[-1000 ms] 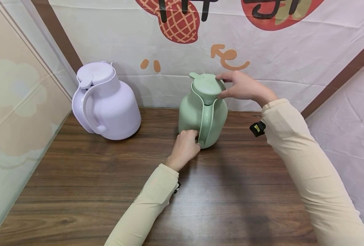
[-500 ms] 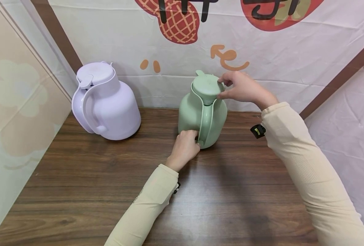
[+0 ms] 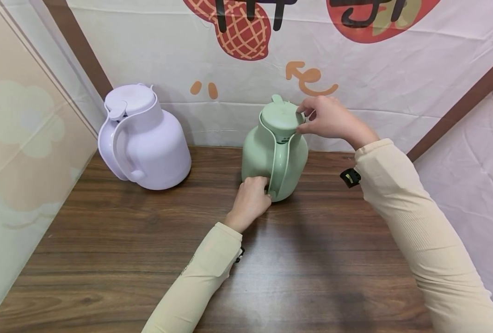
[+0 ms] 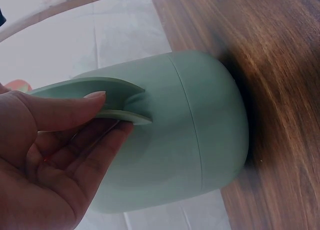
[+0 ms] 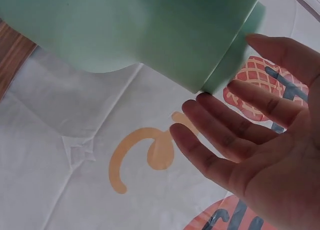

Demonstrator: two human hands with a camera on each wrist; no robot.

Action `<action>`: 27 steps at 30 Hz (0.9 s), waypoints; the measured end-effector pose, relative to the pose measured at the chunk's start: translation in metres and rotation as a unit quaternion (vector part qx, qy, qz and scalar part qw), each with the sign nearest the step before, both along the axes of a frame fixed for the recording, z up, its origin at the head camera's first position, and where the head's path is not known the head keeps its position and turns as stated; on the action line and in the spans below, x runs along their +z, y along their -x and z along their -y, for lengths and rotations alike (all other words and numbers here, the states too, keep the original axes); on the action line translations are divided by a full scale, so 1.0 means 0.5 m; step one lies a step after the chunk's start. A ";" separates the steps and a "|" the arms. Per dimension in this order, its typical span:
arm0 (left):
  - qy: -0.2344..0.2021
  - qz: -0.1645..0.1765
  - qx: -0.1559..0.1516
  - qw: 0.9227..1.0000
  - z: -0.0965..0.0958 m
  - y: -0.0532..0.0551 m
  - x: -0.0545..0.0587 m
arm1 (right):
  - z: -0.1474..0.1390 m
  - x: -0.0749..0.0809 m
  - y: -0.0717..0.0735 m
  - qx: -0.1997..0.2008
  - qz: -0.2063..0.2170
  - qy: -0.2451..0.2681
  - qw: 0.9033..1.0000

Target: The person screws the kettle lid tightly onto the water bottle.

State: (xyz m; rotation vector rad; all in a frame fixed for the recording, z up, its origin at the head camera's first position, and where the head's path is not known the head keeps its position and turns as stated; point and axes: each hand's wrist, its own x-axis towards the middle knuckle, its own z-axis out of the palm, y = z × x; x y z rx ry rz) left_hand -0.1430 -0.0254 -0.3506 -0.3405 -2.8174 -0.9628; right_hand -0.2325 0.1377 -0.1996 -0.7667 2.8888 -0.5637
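A pale green thermos jug [image 3: 256, 148] stands upright near the back of the table, its handle [image 3: 279, 162] facing me. My left hand [image 3: 248, 203] grips the lower part of that handle; in the left wrist view the thumb lies on one side and the fingers [image 4: 107, 150] curl against the other. On top sits a round green lid [image 3: 280, 115] with a small tab pointing to the back. My right hand [image 3: 329, 118] holds the lid's right edge between thumb and forefinger. Its other fingers [image 5: 210, 150] stretch out beside the jug's neck in the right wrist view.
A lilac thermos jug [image 3: 157, 143] with its lid on stands at the left, apart from the green one. Behind both hangs a white printed cloth [image 3: 146, 51]. Cloth panels close off the left and right sides of the dark wooden table [image 3: 117, 259].
The lid has turned under my right hand: its tab has swung from the back left toward the middle of the back. My left hand and the jug's body have stayed in place.
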 end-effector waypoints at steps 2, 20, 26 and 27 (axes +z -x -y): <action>0.000 0.000 0.001 1.000 0.000 0.000 -0.001 | 0.000 0.002 0.002 0.006 0.010 -0.009 1.000; 0.002 -0.002 0.003 1.000 -0.001 0.000 0.000 | 0.000 0.003 0.029 0.035 0.088 -0.003 0.995; 0.000 0.003 0.002 1.000 0.000 -0.001 0.000 | 0.000 0.002 0.029 0.029 0.092 0.002 0.995; -0.001 0.004 0.002 1.000 0.000 -0.002 0.000 | 0.000 0.003 0.029 0.028 0.092 0.003 0.995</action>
